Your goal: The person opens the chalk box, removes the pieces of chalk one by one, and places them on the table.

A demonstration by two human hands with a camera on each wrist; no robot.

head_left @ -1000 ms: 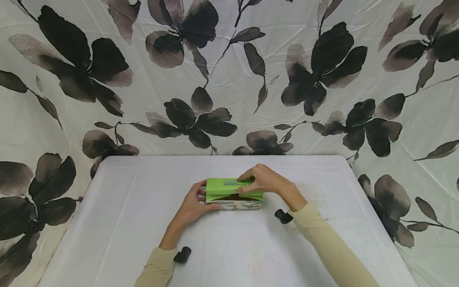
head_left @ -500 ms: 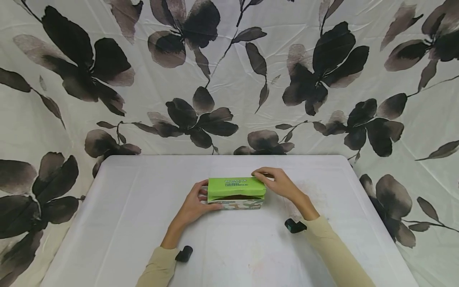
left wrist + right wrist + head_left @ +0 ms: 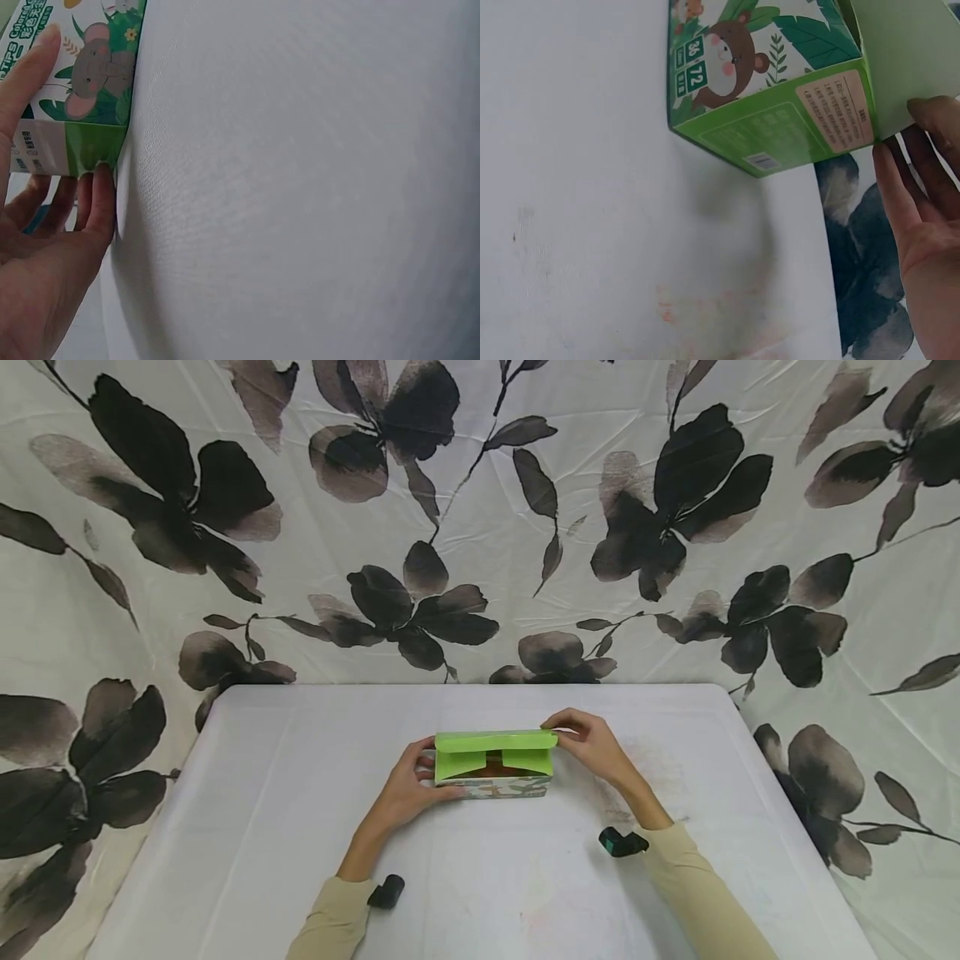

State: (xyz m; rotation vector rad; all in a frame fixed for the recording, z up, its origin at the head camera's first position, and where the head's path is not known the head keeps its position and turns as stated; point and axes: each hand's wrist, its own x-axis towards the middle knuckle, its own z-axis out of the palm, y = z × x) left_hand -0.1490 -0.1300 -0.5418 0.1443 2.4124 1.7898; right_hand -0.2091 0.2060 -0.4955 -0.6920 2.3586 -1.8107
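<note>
A small cardboard box (image 3: 506,788) sits on the white table, with a green lid flap (image 3: 495,741) raised part way. Cartoon animals, among them an elephant, cover the box's side (image 3: 97,75) in the left wrist view. My left hand (image 3: 401,789) grips the box's left end, thumb on the printed front and fingertips against the end. At the far right corner, my right hand (image 3: 592,746) pinches the edge of the lid; in the right wrist view its thumb lies on the pale inner face of the flap (image 3: 911,49). Something brown shows in the front gap, too small to identify.
The white table (image 3: 300,727) shows faint reddish stains in front and to the right. Behind it hangs a white cloth (image 3: 555,410) with dark flowers. Black wrist cameras (image 3: 622,842) sit below both hands.
My right hand has moved from the lid's front edge to its far right corner. The lid lay low half a second ago and now tilts up, showing the green front flaps. My left hand stays put.
</note>
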